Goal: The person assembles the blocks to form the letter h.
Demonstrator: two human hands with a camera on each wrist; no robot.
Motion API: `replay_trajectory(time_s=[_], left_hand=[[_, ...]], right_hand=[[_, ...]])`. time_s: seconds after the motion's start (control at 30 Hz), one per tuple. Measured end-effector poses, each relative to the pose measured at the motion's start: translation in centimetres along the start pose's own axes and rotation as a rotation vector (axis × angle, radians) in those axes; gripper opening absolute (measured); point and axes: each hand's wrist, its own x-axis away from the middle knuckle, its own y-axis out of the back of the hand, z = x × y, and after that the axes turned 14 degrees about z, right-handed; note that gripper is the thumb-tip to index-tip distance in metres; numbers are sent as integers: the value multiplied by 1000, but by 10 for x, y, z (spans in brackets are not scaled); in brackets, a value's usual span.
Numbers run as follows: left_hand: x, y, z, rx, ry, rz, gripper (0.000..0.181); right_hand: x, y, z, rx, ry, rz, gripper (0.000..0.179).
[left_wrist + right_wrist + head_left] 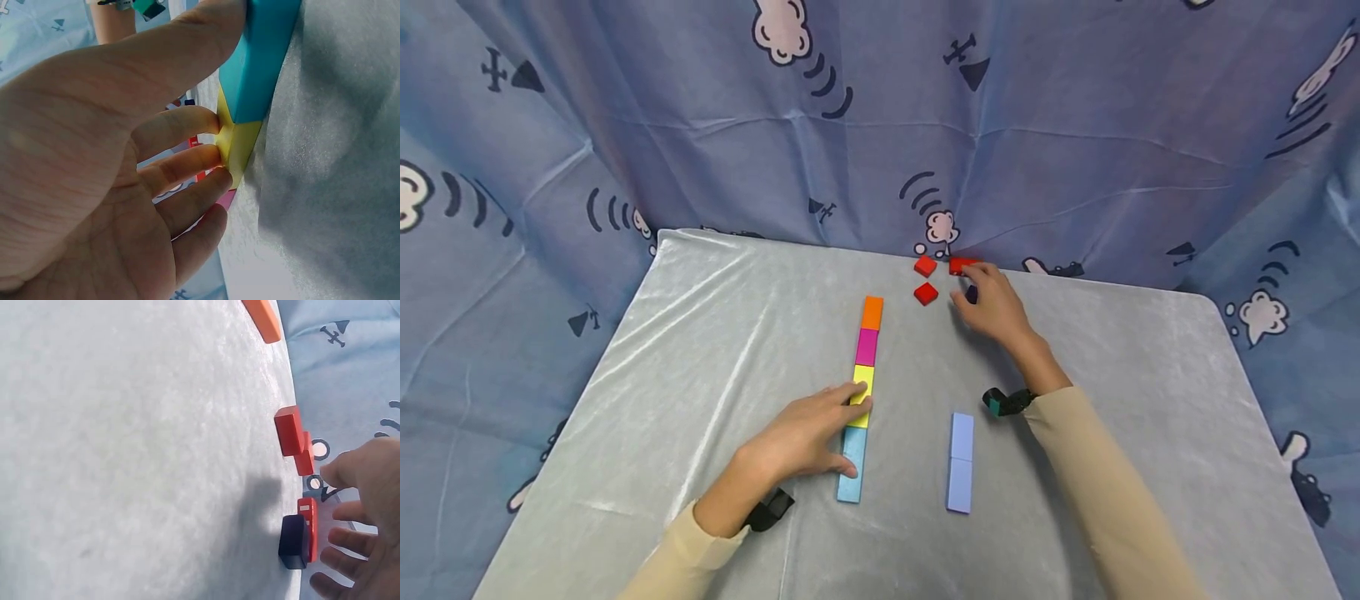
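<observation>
A straight row of blocks lies mid-table: orange (872, 313), magenta (867, 347), yellow (863, 375) and light blue (852, 487). My left hand (801, 437) rests along its left side, fingertips at the yellow part and thumb at the light blue part. In the left wrist view its fingers are spread and fairly straight against the yellow block (239, 147). My right hand (995, 307) hovers by a dark navy block (294, 542) near the far edge, thumb and fingers apart. Beside the navy block lies a red block with white marks (312, 528).
Two plain red blocks, one nearer (926, 293) and one farther (925, 266), lie left of my right hand. Two periwinkle blocks (960, 462) sit end to end right of the row. A patterned blue curtain (880, 167) hangs behind the silver-grey tablecloth (700, 333).
</observation>
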Motion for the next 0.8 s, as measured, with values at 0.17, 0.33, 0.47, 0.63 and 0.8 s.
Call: replay_trajectory(time_s=[0.17, 0.33, 0.47, 0.63, 0.8], left_hand=[[0, 0, 1, -5, -1, -2, 90], [0, 1, 0, -13, -4, -6, 91], [0, 0, 0, -16, 0, -6, 91], [0, 0, 0, -20, -2, -4, 91], [0, 0, 0, -19, 3, -4, 90]], right_hand=[[-9, -4, 2, 2, -27, -35, 54], [-15, -7, 3, 23, -61, -54, 56], [-17, -7, 3, 53, -71, -39, 60], [-18, -7, 3, 80, -91, -21, 63], [-21, -7, 4, 122, -94, -5, 67]])
